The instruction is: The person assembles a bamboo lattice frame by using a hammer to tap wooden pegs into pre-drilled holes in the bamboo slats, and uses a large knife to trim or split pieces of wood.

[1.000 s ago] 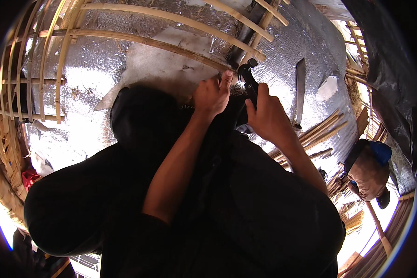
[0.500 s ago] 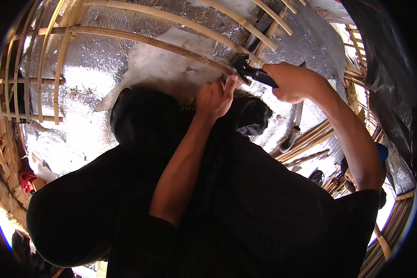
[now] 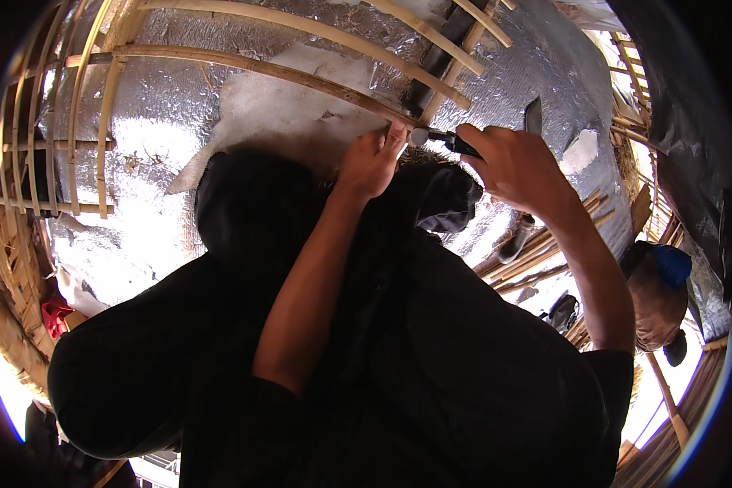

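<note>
Nearby lie bamboo sticks [image 3: 540,251] and a knife [image 3: 533,117] (partly behind the right hand [image 3: 516,166]).

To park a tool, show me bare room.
Bare silver sheet lies between the left lattice and black clothing, and above the knife blade. Crowded: around the left hand, right hand and hammer, and at the stick pile.

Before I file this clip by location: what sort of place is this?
Probably a makeshift building site or workshop. A lattice of bamboo-like slats spans silvery sheeting, loose strips lie bundled at the right, and the right hand grips a hammer.
</note>
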A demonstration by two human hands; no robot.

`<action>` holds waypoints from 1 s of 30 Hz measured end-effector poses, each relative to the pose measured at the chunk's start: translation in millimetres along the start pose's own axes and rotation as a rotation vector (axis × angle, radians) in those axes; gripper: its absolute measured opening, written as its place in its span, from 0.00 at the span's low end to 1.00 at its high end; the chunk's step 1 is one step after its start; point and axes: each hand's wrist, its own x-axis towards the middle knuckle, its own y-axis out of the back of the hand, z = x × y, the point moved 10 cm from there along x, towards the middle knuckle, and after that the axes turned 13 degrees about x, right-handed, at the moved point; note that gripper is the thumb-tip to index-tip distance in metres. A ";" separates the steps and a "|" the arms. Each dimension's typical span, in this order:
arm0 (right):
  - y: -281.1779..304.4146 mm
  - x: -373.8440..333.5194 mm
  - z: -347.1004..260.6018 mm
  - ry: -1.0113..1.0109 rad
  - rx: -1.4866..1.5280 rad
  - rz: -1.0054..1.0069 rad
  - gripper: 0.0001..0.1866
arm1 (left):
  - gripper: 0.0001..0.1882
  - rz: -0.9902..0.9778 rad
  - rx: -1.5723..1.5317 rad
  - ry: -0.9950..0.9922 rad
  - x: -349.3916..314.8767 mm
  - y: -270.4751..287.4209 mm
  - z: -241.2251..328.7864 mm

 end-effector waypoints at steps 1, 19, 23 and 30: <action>9.4 5.9 -2.6 0.044 -0.062 -0.018 0.17 | 0.48 -0.037 0.021 0.010 0.6 -1.8 -4.8; 43.0 33.7 23.9 0.245 1.232 0.257 0.05 | 0.48 -0.054 0.215 -0.156 -9.9 4.1 17.9; 18.9 40.5 7.3 0.343 2.030 0.364 0.09 | 0.46 -0.099 0.228 -0.096 -11.0 5.2 16.0; 40.4 3.5 -10.5 0.524 1.509 0.844 0.16 | 0.35 -0.177 -0.206 0.080 -17.1 -29.0 29.5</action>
